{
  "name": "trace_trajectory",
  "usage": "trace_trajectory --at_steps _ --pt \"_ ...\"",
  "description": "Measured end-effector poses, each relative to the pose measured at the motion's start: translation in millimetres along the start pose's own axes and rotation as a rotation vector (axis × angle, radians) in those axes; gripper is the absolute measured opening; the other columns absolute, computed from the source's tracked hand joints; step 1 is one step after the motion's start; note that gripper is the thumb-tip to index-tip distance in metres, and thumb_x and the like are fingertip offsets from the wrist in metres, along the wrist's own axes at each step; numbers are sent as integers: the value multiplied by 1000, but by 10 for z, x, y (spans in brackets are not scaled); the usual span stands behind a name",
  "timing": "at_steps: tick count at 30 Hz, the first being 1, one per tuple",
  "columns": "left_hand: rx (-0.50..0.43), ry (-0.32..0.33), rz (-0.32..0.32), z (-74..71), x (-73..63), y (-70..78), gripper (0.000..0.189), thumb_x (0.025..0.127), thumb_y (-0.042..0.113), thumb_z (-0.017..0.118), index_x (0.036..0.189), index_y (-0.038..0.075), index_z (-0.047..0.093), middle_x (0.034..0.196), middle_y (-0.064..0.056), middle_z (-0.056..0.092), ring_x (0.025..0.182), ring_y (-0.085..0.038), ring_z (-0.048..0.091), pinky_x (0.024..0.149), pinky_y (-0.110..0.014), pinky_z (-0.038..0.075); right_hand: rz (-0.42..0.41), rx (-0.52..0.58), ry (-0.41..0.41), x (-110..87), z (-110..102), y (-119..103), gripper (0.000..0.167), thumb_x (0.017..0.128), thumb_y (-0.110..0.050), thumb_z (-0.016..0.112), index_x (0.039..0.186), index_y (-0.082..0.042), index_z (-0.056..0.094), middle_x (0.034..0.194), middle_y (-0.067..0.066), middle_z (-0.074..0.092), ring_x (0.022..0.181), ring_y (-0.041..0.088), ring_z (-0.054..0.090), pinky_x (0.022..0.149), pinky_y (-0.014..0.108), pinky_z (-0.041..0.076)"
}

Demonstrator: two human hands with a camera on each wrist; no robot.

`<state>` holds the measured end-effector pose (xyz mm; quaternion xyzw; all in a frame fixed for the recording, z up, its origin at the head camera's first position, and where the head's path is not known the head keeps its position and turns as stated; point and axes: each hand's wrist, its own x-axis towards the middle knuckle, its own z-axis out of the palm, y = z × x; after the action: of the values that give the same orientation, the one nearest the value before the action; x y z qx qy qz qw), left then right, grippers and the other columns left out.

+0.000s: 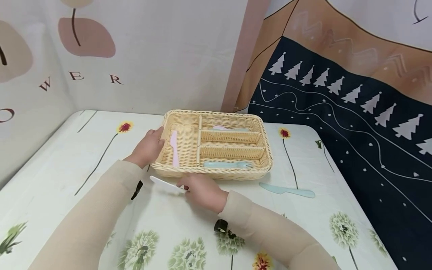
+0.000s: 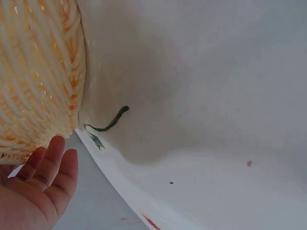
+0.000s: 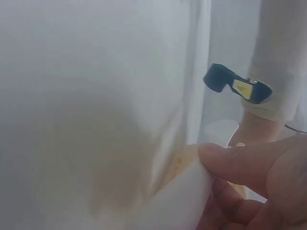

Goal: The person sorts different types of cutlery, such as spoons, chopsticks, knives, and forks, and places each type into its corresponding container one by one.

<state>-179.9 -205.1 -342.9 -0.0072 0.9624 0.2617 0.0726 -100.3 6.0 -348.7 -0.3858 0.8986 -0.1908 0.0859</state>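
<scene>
My left hand (image 1: 147, 147) holds the left end of the wicker basket (image 1: 210, 174), with fingers against its outer wall in the left wrist view. My right hand (image 1: 204, 190) pinches a white knife (image 1: 164, 183) between thumb and fingers, in front of the basket's near side. The white knife points left, and its other end is hidden in the hand. Inside the basket, a pink knife (image 1: 174, 149) lies in the left compartment and a light blue fork (image 1: 227, 165) in the near right one. The far right compartment holds pink (image 1: 220, 128) and light blue pieces, partly hidden by a divider.
A light blue knife (image 1: 287, 190) lies on the flowered tablecloth (image 1: 135, 221), right of the basket's near corner. Printed cloths hang behind the table and along its right side.
</scene>
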Motion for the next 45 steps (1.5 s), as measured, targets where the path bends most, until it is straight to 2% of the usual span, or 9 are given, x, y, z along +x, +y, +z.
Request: trace_trajectory --at_steps 4,7,16,24,28,32,36,39,45 --pt "-10 4 -4 -1 -2 -5 57 106 18 32 154 -1 7 146 -30 26 131 -43 38 110 -54 32 3 25 -7 -31 -49 2 33 85 1 68 113 -17 72 96 -4 70 86 6 63 76 15 49" --pt "-20 7 -6 2 -5 1 57 106 18 32 154 0 7 145 -30 27 131 -43 37 110 -54 32 16 84 -11 -46 -107 -3 33 86 1 68 114 -15 72 95 -4 70 85 6 62 74 14 48" --pt "-1 18 14 14 -7 3 56 106 17 32 153 -3 9 145 -31 27 130 -43 38 110 -54 32 105 220 15 -73 -299 -13 30 88 -4 69 118 -10 69 88 -1 65 75 6 55 65 17 46" --pt "8 23 42 8 -3 -5 56 105 17 33 152 -4 10 143 -32 28 129 -44 38 110 -55 31 96 282 95 -42 -422 0 30 88 -3 68 118 -9 68 91 1 66 79 9 57 69 19 47" --pt "2 26 54 13 -17 -16 56 105 15 32 152 -4 10 143 -32 28 128 -45 38 110 -56 31 97 353 125 -18 -445 10 31 89 -4 68 120 -9 67 94 2 65 81 12 58 67 19 48" --pt "44 30 75 8 -32 -1 56 105 12 36 152 -6 11 142 -32 30 127 -43 38 109 -54 33 117 433 159 24 -462 25 32 91 -7 67 122 -8 66 97 2 65 82 13 59 67 20 48" --pt "63 34 82 11 -29 -12 53 106 15 32 151 -6 14 143 -32 30 131 -43 35 110 -54 32 141 528 201 95 -492 48 32 90 -7 67 122 -6 65 96 4 64 82 12 58 68 19 49" --pt "25 23 53 14 -12 -33 53 107 18 28 152 -3 13 143 -31 29 132 -44 35 111 -55 29 153 595 231 164 -519 64 32 90 -6 68 122 -5 65 95 6 64 80 12 58 67 18 49" --pt "14 7 32 3 -5 -25 55 106 16 32 153 -2 11 145 -31 27 133 -45 35 110 -56 29 206 691 273 304 -554 70 34 88 -6 70 122 -6 65 95 6 64 82 15 59 67 19 50"
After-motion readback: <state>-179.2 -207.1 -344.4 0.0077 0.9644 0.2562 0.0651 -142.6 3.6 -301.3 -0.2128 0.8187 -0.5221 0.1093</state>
